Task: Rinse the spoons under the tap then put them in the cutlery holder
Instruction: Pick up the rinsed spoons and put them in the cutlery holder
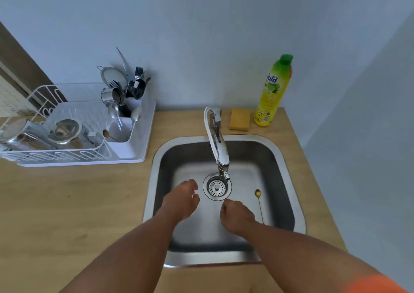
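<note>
a yellow dish soap bottle [272, 93] with a green cap stands upright at the back of the wooden counter [67, 203], just beside a yellow sponge [239, 119] lying flat. at the far left, a white wire dish rack [44, 95] on a white tray [143, 135] holds steel bowls [65, 131] and a strainer [114, 76].

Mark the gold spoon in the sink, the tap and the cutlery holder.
gold spoon [258, 193], head view, on its bowl.
tap [220, 144], head view, on the middle of the spout.
cutlery holder [125, 148], head view, on its white front wall.
</note>
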`<state>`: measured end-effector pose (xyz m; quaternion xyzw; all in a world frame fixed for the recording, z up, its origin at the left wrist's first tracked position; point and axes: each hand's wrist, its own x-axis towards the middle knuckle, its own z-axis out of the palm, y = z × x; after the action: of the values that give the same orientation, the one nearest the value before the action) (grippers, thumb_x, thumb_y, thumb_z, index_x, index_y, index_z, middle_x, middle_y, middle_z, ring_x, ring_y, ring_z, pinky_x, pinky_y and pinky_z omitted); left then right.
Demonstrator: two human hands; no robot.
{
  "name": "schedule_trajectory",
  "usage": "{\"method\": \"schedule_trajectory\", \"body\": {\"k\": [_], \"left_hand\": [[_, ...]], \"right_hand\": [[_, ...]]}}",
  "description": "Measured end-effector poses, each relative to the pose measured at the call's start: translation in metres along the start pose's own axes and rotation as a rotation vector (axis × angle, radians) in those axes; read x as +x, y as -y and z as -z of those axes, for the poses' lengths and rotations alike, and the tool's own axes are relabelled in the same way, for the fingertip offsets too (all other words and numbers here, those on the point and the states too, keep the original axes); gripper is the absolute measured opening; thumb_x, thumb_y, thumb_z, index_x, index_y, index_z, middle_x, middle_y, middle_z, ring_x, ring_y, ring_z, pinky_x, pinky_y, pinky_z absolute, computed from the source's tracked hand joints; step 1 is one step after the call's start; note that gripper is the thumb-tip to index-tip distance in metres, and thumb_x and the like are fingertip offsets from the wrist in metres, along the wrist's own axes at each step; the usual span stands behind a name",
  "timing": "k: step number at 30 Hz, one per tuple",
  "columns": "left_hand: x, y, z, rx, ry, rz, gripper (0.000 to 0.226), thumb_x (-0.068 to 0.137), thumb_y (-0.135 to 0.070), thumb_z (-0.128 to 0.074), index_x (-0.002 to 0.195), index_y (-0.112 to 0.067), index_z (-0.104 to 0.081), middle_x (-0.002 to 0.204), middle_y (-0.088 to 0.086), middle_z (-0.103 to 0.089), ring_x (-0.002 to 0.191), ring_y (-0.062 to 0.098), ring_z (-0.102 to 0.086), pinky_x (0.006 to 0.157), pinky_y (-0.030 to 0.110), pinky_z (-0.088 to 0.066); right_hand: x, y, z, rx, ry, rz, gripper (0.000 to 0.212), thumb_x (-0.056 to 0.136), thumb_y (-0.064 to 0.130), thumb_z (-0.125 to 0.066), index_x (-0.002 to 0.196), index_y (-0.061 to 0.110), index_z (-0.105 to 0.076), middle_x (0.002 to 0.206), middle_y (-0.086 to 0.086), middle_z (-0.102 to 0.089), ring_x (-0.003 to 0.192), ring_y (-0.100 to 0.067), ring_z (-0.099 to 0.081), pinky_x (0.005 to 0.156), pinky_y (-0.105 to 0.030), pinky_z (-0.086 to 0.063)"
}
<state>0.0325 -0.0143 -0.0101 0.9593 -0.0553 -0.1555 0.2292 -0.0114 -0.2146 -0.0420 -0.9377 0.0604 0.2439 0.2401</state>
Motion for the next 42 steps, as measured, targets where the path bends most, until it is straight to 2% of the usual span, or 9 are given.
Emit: {"method": "schedule_trajectory", "body": {"k": [6,9,16,18,21,28,33,36,42], "left_hand": [[-0.001,-0.014,-0.022,0.107,0.091,-0.017,0.030,0.098,-0.034,-0.054,0.126,-0.024,-0.060,0.123,-0.002,-0.067,0.109,0.022,-0.064,0.089,0.035,-0.053],[0.000,-0.011,-0.016,0.145,0.091,0.002,0.031,0.099,-0.034,-0.054,0.128,-0.025,-0.060,0.125,-0.002,-0.066,0.110,0.023,-0.065,0.091,0.037,-0.055],[-0.013,0.041,0.015,0.332,-0.252,-0.129,0.026,0.091,-0.017,-0.066,0.116,-0.010,-0.071,0.115,0.010,-0.072,0.104,0.032,-0.066,0.088,0.043,-0.055],[-0.023,0.057,0.018,0.419,-0.288,-0.184,0.033,0.090,-0.019,-0.056,0.116,-0.006,-0.071,0.120,0.014,-0.070,0.108,0.036,-0.065,0.089,0.046,-0.055],[-0.036,0.071,0.016,0.431,-0.300,-0.247,0.049,0.091,-0.024,-0.040,0.126,-0.005,-0.069,0.138,0.018,-0.064,0.127,0.038,-0.059,0.107,0.052,-0.048],[-0.041,0.072,0.016,0.212,-0.356,-0.048,0.069,0.092,-0.024,-0.031,0.154,0.004,-0.042,0.163,0.022,-0.039,0.153,0.042,-0.031,0.125,0.057,-0.028],[-0.036,0.070,0.015,0.294,-0.234,0.146,0.081,0.091,-0.035,-0.026,0.166,-0.006,-0.010,0.175,0.011,-0.006,0.162,0.026,-0.002,0.131,0.051,-0.003],[-0.034,0.069,0.016,0.313,-0.214,0.194,0.084,0.091,-0.039,-0.023,0.166,-0.006,-0.003,0.175,0.010,0.001,0.162,0.024,0.005,0.130,0.052,-0.001],[-0.036,0.068,0.019,0.334,-0.190,0.203,0.091,0.088,-0.045,-0.029,0.166,-0.006,0.000,0.175,0.010,0.003,0.162,0.025,0.005,0.130,0.050,-0.001]], "right_hand": [[-0.002,-0.058,0.011,-0.052,-0.003,-0.196,0.021,0.100,0.020,-0.046,0.114,0.011,-0.059,0.122,-0.011,-0.067,0.108,-0.031,-0.067,0.076,-0.031,-0.047],[0.000,-0.076,0.016,-0.026,-0.005,-0.292,0.026,0.101,0.013,-0.047,0.125,0.007,-0.056,0.129,-0.015,-0.063,0.116,-0.031,-0.065,0.088,-0.035,-0.055],[0.003,-0.081,0.017,0.026,-0.007,-0.409,0.032,0.100,0.009,-0.052,0.131,0.003,-0.050,0.135,-0.018,-0.061,0.123,-0.035,-0.063,0.098,-0.040,-0.055],[0.005,-0.080,0.016,0.029,-0.016,-0.427,0.031,0.100,0.008,-0.053,0.130,0.002,-0.051,0.134,-0.019,-0.062,0.122,-0.036,-0.064,0.099,-0.041,-0.056],[0.007,-0.079,0.016,0.015,-0.017,-0.435,0.030,0.099,0.007,-0.055,0.128,-0.001,-0.054,0.130,-0.020,-0.065,0.121,-0.036,-0.065,0.097,-0.040,-0.057],[0.011,-0.084,0.015,-0.081,0.027,-0.419,0.027,0.100,0.004,-0.054,0.124,0.001,-0.065,0.128,-0.016,-0.067,0.118,-0.033,-0.067,0.090,-0.034,-0.057],[0.010,-0.081,0.014,-0.108,0.116,-0.379,0.024,0.099,0.005,-0.049,0.115,0.002,-0.067,0.124,-0.018,-0.068,0.110,-0.036,-0.071,0.083,-0.036,-0.060],[0.009,-0.079,0.016,-0.067,0.130,-0.344,0.008,0.099,0.010,-0.049,0.095,0.008,-0.056,0.120,-0.018,-0.068,0.102,-0.035,-0.073,0.072,-0.033,-0.057],[0.009,-0.068,0.017,-0.012,0.114,-0.225,0.014,0.096,0.023,-0.053,0.099,0.011,-0.048,0.122,-0.018,-0.064,0.095,-0.031,-0.062,0.072,-0.031,-0.046]]}}
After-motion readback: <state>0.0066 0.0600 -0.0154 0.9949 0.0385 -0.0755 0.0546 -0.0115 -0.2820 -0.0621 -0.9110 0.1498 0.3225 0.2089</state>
